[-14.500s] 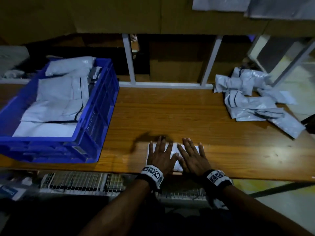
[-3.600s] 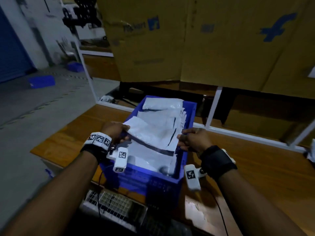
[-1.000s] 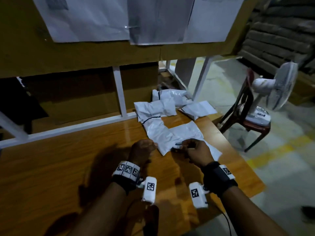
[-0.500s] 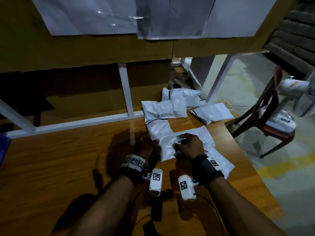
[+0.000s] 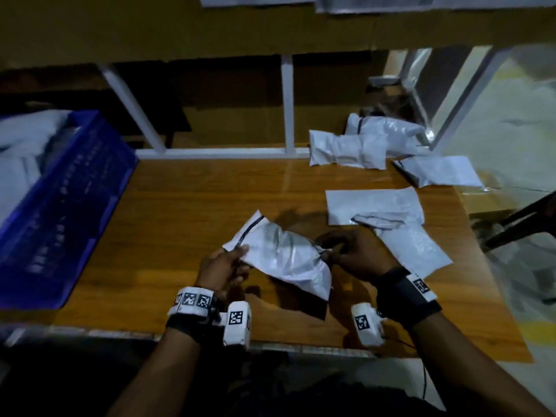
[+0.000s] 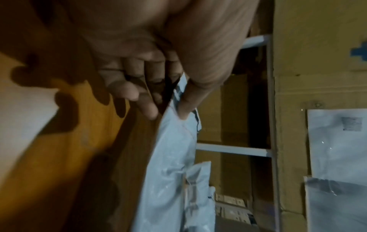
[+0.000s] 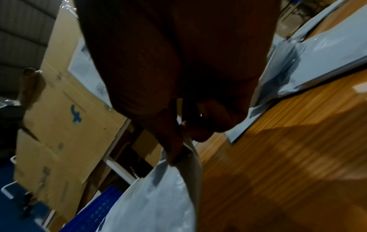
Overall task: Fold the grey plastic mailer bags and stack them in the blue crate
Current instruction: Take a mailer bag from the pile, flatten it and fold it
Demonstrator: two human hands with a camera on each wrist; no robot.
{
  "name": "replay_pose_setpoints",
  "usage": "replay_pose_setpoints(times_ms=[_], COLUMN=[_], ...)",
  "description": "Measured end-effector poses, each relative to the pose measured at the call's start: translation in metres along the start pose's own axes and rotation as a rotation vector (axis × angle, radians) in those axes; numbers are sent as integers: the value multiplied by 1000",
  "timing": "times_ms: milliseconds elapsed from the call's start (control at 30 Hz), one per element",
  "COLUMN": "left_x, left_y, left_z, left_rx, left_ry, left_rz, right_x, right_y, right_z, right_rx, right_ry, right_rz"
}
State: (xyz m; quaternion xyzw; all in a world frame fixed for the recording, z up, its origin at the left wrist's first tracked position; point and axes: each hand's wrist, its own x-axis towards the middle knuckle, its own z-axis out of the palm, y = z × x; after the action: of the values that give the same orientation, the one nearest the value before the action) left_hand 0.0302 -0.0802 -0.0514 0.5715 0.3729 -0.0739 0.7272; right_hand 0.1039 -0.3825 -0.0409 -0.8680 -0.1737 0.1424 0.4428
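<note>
A crumpled grey mailer bag [image 5: 282, 254] hangs just above the wooden table [image 5: 186, 212], held between both hands. My left hand [image 5: 224, 264] pinches its left corner between thumb and fingers, which the left wrist view shows on the mailer bag [image 6: 174, 141]. My right hand [image 5: 349, 251] pinches the right edge; in the right wrist view the mailer bag [image 7: 158, 196] droops below the thumb. The blue crate [image 5: 69, 212] stands at the table's left end with folded bags [image 5: 21, 152] inside.
More loose mailer bags [image 5: 373, 206] lie on the right half of the table, and several are bunched at the back right [image 5: 349, 149]. A white metal frame [image 5: 287, 103] and cardboard sheets run behind. The table's right edge drops to the floor.
Both hands lifted one bag off the right-hand pile and drew it left and toward me. The head turned left, bringing the blue crate back into view.
</note>
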Motion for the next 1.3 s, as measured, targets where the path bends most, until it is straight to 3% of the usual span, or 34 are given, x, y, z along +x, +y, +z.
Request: replay_pose_setpoints(times_ms=[233, 333, 433, 500, 567, 633, 700, 767, 833, 900, 967, 1300], left_x=[-33, -43, -49, -44, -41, -40, -37, -27, -10, 7, 19, 31], left_y=[-38, -48, -48, -45, -42, -41, -41, -38, -37, -42, -50, -62], left_z=[-99, -133, -160, -180, -195, -196, -180, -153, -128, -114, -113, -119], left_rx=[135, 186, 244, 472, 765, 941, 1048, 1170, 1384, 1645, 1752, 1727], left_ry=[156, 172, 158, 168, 273, 356, 260, 121, 15, -85, -124, -91], left_rz=[-93, -84, -43, 107, 286, 576, 903, 1063, 1077, 965, 870, 827], right_x=[-9, -13, -11, -15, -22, -29, -33, -29, -21, -15, -14, -14], right_y=[-31, -44, -57, -70, -84, -93, -100, -99, -97, -92, -86, -77], right_z=[75, 108, 136, 152, 166, 177, 190, 204, 217, 229, 238, 247], right_rx=[-13, -8, -107, -240, -369, -460, -513, -562, -633, -716, -783, -831], right_ry=[-23, -41, 40, 104, 187, 264, 290, 267, 192, 97, 33, 7], right_rz=[30, 34, 84, 146, 148, 88, 8, -49, -46, -34, -13, 47])
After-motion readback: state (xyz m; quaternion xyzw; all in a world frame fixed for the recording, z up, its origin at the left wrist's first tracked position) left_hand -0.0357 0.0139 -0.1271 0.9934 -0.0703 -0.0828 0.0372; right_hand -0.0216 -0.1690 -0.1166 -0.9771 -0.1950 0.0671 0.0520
